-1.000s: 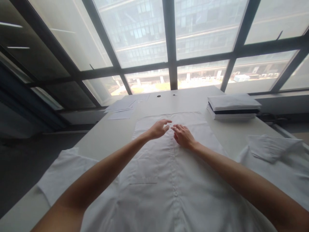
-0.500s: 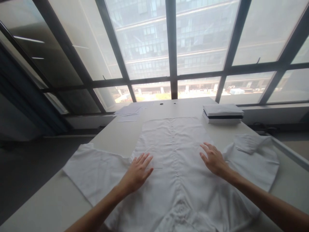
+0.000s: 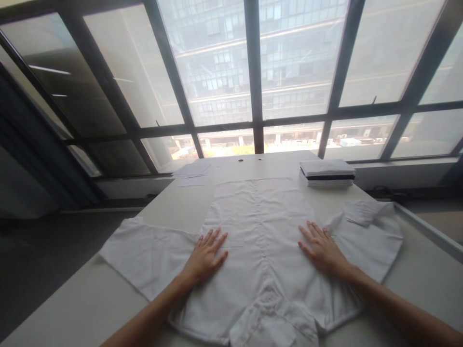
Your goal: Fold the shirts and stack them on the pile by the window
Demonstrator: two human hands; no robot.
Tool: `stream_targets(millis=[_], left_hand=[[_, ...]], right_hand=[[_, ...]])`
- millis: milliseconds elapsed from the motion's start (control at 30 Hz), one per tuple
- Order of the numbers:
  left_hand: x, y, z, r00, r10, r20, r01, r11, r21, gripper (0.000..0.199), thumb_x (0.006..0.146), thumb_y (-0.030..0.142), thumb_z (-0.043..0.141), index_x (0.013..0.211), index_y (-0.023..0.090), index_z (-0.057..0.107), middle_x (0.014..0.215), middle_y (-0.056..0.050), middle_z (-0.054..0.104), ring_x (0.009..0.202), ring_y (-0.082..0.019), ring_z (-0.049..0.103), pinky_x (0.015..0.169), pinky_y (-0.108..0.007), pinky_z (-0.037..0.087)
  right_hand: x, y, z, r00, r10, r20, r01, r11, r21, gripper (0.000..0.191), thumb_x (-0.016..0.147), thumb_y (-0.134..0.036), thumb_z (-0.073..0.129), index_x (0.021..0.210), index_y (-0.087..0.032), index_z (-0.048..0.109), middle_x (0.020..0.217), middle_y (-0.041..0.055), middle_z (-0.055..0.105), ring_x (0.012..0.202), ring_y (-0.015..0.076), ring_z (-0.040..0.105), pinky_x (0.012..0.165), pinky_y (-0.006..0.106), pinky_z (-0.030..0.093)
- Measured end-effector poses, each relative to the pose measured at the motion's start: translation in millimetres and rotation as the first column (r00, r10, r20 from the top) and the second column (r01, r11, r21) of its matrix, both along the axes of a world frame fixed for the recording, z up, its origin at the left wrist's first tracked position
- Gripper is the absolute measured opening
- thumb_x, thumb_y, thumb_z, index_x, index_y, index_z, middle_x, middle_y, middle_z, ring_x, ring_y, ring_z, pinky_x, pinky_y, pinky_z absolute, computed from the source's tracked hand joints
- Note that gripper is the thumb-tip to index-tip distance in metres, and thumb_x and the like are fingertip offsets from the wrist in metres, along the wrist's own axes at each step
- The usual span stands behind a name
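Note:
A white button-up shirt (image 3: pixel 238 217) lies spread front side up, its collar towards me and its hem towards the window. Its sleeves stretch out to both sides, the right one bent with the cuff folded back. My left hand (image 3: pixel 207 253) rests flat on the left half of the front, fingers spread, beside a thin pocket line. On the right half, near the side seam, my right hand (image 3: pixel 320 246) lies palm down with its fingers apart. Neither hand grips the cloth. Creases run along the button placket between them.
The shirt lies on a white table (image 3: pixel 90 294). At the back right sits a stack of folded white cloth (image 3: pixel 325 173) with a dark layer in it. Several white sheets (image 3: pixel 191 173) lie at the back left. Beyond stand large framed windows, with a dark curtain (image 3: pixel 43 144) at left.
My right hand has come down flat onto the shirt with its fingers stretched. My left hand has stayed almost in place. The shirt's lower right part near the collar shows more clearly, and the view has shifted slightly.

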State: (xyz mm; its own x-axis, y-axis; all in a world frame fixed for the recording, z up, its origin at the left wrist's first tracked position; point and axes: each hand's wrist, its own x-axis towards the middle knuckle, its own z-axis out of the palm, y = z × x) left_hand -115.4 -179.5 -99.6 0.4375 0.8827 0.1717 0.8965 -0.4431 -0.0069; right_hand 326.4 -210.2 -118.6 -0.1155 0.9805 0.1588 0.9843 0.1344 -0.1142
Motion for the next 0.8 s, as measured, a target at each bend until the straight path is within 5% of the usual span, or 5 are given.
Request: stream_targets(millis=[400, 567, 700, 800], left_hand=[[18, 39, 25.9, 0.998, 0.06, 0.011, -0.058, 0.988, -0.146, 0.061, 0.098, 0.045, 0.049, 0.154, 0.022, 0.044, 0.163, -0.013, 0.031, 0.151, -0.036, 0.025, 0.119, -0.062, 0.02], [76, 26, 40.3, 0.991, -0.049, 0.125, 0.063, 0.992, -0.111, 0.057, 0.097, 0.04, 0.051, 0.151, 0.018, 0.047, 0.16, -0.014, 0.038, 0.149, -0.032, 0.031, 0.119, -0.056, 0.026], [126, 14, 30.3, 0.978, -0.126, 0.169, 0.148, 0.98, -0.13, 0.056, 0.1, 0.044, 0.049, 0.151, 0.022, 0.046, 0.161, -0.012, 0.037, 0.15, -0.032, 0.03, 0.119, -0.058, 0.026], [138, 11, 18.9, 0.972, -0.188, 0.141, 0.204, 0.972, -0.114, 0.055, 0.1, 0.043, 0.049, 0.152, 0.023, 0.046, 0.162, -0.011, 0.036, 0.151, -0.033, 0.027, 0.12, -0.06, 0.022]], right_hand=[[-1, 40, 8.1, 0.998, -0.02, -0.051, 0.018, 0.999, -0.042, 0.063, 0.1, -0.051, 0.039, 0.153, -0.016, 0.044, 0.162, 0.0189, 0.033, 0.152, 0.0313, 0.024, 0.122, 0.051, 0.018], [-7, 30, 14.6, 0.999, -0.025, -0.033, 0.028, 0.994, 0.107, 0.056, 0.101, -0.041, 0.04, 0.151, -0.016, 0.046, 0.162, 0.0181, 0.034, 0.152, 0.0307, 0.023, 0.123, 0.052, 0.014], [-9, 28, 18.1, 0.999, 0.013, -0.044, -0.013, 1.0, 0.016, 0.055, 0.103, -0.04, 0.036, 0.15, -0.014, 0.047, 0.16, 0.0192, 0.036, 0.15, 0.0313, 0.029, 0.121, 0.051, 0.022], [-7, 29, 19.5, 0.998, 0.018, -0.059, -0.021, 0.999, -0.043, 0.055, 0.103, -0.04, 0.037, 0.15, -0.013, 0.048, 0.16, 0.0193, 0.037, 0.15, 0.0309, 0.03, 0.121, 0.049, 0.023]])
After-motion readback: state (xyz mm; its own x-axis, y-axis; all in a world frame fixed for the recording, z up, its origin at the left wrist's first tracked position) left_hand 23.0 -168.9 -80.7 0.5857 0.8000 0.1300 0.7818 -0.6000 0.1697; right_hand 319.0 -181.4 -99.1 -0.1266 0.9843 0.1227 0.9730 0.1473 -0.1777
